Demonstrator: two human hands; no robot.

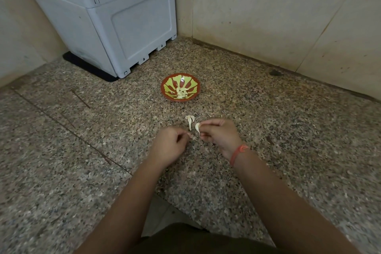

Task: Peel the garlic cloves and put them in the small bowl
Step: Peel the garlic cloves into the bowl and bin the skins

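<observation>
My right hand (220, 135), the one with the orange thread bracelet (238, 153) at the wrist, pinches a garlic clove (197, 127) between thumb and fingertips, holding it just above the speckled granite table (288, 130). The clove still wears its pale papery skin. My left hand (171, 144) sits close beside it, apart from the clove, with the fingers curled in and the thumb pressed to the forefinger. Whether a scrap of skin is caught between them I cannot tell. Just beyond the clove, a small piece of the garlic bulb (190, 120) with its stalk lies on the table. Farther back stands the small bowl (169, 85), red with a green pattern, and a little heap of peeled cloves (181, 93) rests in it. At the back left corner a grey plastic box (115, 16) stands on a black mat (82, 64) by the wall.
</observation>
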